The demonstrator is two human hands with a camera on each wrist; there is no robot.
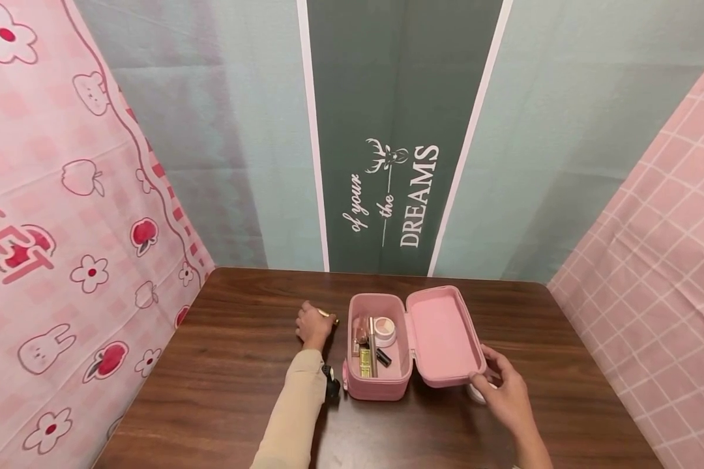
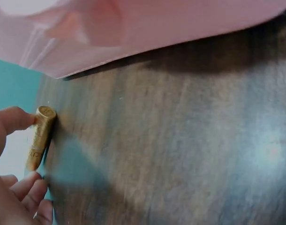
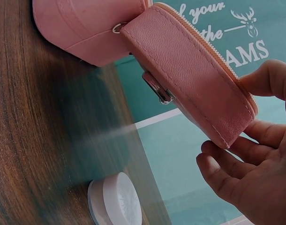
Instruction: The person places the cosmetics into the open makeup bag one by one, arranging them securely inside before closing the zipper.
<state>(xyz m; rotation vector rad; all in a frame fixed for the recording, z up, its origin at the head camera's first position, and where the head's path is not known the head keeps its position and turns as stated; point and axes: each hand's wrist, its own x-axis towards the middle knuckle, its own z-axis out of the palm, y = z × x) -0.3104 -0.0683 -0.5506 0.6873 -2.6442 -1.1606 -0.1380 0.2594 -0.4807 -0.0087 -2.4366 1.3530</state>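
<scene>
So, far left of the head view it's a pink cloth (image 1: 90, 273) with flowers, apples and a bunny on it. Then you get the brown wooden table (image 1: 211, 371), filling most of the bottom of the frame. Left of bottom centre is the left hand (image 1: 315, 326), coming out of a beige sleeve (image 1: 293, 404), with a black gadget (image 1: 331, 384) at the wrist. It's got a little gold tube (image 2: 40, 136) pinched between thumb and fingers, just above or on the wood, can't tell which.

Just right of that, bottom middle, sits the pink case (image 1: 378, 389), wide open. Inside: a slim tube (image 1: 372, 352) leaning lengthwise, a yellow-green item (image 1: 364, 361), a small black tube (image 1: 383, 357) and a round pot (image 1: 384, 331) towards the top right of the case. Behind it all hangs a green cloth (image 1: 387, 78) reading "of your the DREAMS".

Next over is the lid (image 1: 442, 335), swung out to the right. A white jar (image 3: 122, 201) sits on the table near its lower right corner, and the right hand (image 1: 507, 391) is gripping that corner, thumb on the rim. Far right: pink checked cloth (image 1: 657, 293).
</scene>
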